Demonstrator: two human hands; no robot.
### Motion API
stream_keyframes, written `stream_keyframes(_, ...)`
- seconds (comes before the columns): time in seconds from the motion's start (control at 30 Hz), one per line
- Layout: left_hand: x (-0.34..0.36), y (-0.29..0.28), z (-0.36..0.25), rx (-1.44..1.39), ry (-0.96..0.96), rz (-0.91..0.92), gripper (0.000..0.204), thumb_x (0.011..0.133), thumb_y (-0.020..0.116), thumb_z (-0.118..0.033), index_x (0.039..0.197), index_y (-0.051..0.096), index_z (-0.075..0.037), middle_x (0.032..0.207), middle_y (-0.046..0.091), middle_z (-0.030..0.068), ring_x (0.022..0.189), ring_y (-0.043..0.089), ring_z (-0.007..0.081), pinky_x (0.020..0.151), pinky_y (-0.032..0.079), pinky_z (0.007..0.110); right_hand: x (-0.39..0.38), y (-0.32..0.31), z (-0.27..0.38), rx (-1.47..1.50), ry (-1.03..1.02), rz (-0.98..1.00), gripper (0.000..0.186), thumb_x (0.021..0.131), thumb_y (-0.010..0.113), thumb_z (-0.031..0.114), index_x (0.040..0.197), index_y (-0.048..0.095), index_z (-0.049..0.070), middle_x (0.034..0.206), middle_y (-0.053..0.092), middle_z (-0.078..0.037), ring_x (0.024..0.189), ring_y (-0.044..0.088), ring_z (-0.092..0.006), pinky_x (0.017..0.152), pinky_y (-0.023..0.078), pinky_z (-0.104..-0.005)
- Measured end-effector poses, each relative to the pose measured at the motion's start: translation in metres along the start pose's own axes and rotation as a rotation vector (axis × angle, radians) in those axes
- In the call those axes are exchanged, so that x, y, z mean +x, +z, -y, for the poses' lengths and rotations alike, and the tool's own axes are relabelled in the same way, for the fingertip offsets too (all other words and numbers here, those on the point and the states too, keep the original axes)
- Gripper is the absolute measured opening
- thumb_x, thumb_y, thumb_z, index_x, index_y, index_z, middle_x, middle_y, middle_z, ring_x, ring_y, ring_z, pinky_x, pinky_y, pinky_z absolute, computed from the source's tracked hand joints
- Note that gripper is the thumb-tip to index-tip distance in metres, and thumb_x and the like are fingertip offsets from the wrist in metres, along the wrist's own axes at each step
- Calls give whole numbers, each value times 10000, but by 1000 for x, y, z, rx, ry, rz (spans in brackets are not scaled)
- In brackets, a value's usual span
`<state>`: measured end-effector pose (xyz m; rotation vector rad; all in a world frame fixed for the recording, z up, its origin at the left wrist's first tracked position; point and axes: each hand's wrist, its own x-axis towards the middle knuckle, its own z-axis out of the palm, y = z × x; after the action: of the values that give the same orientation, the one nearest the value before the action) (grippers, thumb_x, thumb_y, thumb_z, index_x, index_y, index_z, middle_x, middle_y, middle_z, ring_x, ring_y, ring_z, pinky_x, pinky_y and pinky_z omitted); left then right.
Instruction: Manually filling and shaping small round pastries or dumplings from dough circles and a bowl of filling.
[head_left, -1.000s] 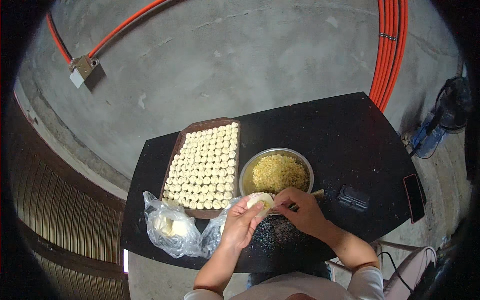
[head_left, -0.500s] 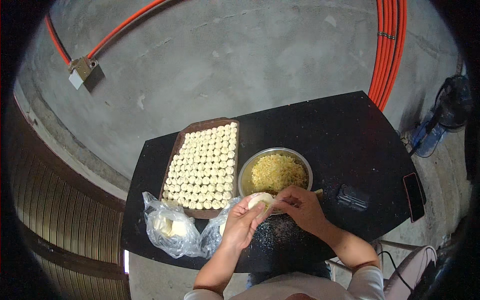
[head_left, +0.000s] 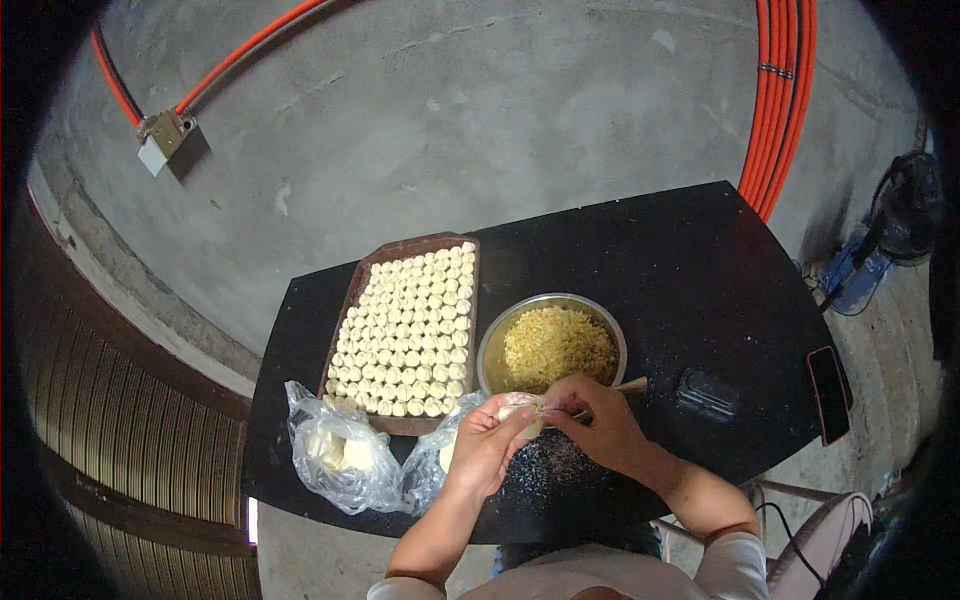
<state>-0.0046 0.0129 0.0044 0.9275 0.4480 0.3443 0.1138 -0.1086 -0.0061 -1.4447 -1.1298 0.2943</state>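
Observation:
My left hand (head_left: 482, 445) cradles a pale dumpling wrapper (head_left: 524, 424), fingers curled round it, just in front of the filling bowl. From the other side my right hand (head_left: 607, 428) pinches the wrapper's upper edge between thumb and fingers. Much of the wrapper is hidden by my fingers, and whatever lies inside it does not show clearly. Behind my hands stands a metal bowl (head_left: 484, 348) of chopped yellow and green filling (head_left: 556, 345). A wooden handle (head_left: 634, 386) sticks out at its right front, partly behind my right hand.
A brown tray (head_left: 352, 300) at the left holds tight rows of small pleated dumplings (head_left: 410, 335). Before it lie clear plastic bags (head_left: 345, 480) with pale wrappers. White flour (head_left: 545, 475) dusts the black table (head_left: 680, 260). A dark plastic case (head_left: 708, 393) and a phone (head_left: 828, 395) lie rightward.
The wrapper, spread wider before, is now more folded up between my fingers. My right hand has shifted slightly and pinches its edge; the left stays in nearly the same place.

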Motion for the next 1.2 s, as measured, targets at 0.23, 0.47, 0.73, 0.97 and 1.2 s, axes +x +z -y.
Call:
stream_keyframes(0.23,1,-3,3,26,-7,1,156,853,561,15,1008,567,12,961,635,103,842,629,137,742,533,240,0,-1,-3,58,96,0,142,809,642,70,910,559,16,824,591,-51,728,575,-96,666,496,-249)
stream_keyframes(0.47,-5,3,-7,-18,-27,45,235,906,493,-37,1129,528,29,1083,592,109,932,603,151,819,512,253,1,0,-12,12,17,-82,130,809,617,6,913,540,16,853,563,-49,757,550,-73,643,473,-211)
stream_keyframes(0.73,-5,-11,-3,197,13,6,254,902,517,-68,1117,546,65,1043,612,114,894,610,157,800,522,261,-1,4,-6,246,209,-34,119,822,605,5,921,543,30,865,565,-29,762,545,-62,649,472,-204)
stream_keyframes(0.97,-5,-1,-5,380,125,-82,212,866,562,-35,1064,600,33,994,636,107,830,615,131,666,557,267,-2,1,-3,214,202,-3,93,809,624,56,867,556,28,842,591,-51,752,578,-108,658,479,-248)
stream_keyframes(1.2,-4,1,-2,344,131,-60,173,847,586,-19,1012,624,16,927,655,82,792,619,109,632,549,255,-4,3,-3,182,153,-21,107,802,622,48,882,553,32,861,591,-56,776,593,-133,687,490,-272)
